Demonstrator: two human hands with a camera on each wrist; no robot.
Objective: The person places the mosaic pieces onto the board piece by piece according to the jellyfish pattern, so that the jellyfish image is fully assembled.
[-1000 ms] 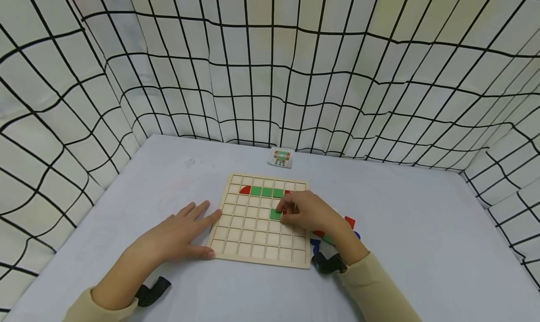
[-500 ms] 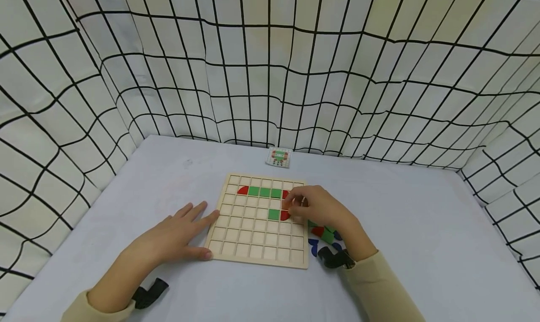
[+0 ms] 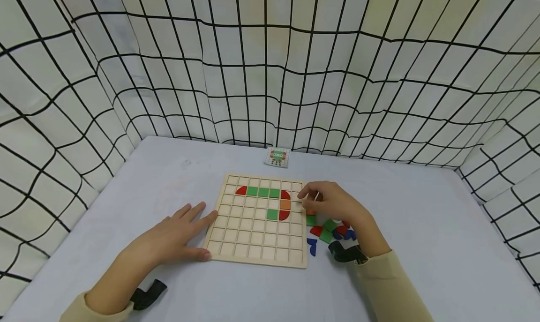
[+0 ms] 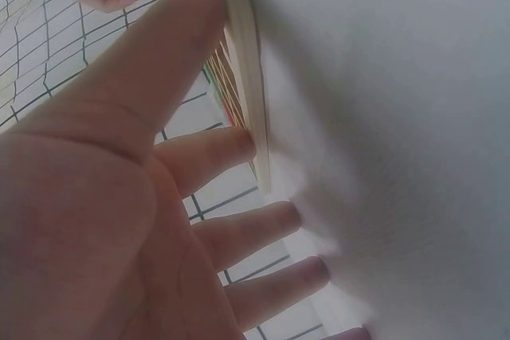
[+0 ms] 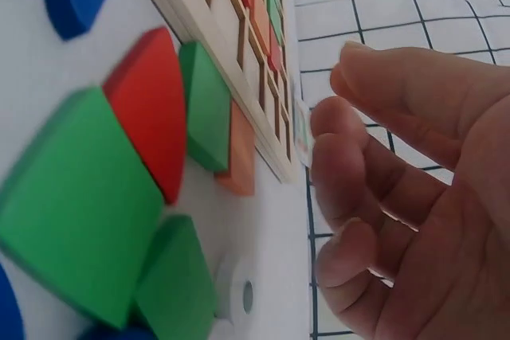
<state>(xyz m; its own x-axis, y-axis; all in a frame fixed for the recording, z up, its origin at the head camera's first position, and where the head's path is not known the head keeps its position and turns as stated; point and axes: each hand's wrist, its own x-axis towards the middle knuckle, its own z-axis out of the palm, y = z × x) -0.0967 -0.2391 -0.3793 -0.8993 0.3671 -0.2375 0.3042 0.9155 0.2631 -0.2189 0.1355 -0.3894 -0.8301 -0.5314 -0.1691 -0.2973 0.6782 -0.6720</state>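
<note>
A wooden grid board [image 3: 243, 236] lies on the white table. Set in its cells are a row of green squares [image 3: 263, 192] with a red quarter-round piece at each end, an orange square [image 3: 285, 204] under the right one, then another red quarter-round [image 3: 284, 215] beside a green square [image 3: 272, 214]. My left hand [image 3: 173, 237] lies spread at the board's left side, thumb and index fingertip against its edge. Over the board's right edge hovers my right hand [image 3: 333, 201], fingers loosely bent. The right wrist view shows nothing between thumb and fingers [image 5: 339, 165].
Loose green, red, orange and blue pieces [image 3: 326, 236] lie right of the board, partly under my right wrist; a small white ring [image 5: 236, 288] is among them. A picture card [image 3: 277, 157] lies behind the board. White walls with black netting [image 3: 270, 78] enclose the table.
My right hand has drawn back to the right, off the red and green pieces. The orange square now shows in its cell between two red pieces. My left hand stays at the board's edge.
</note>
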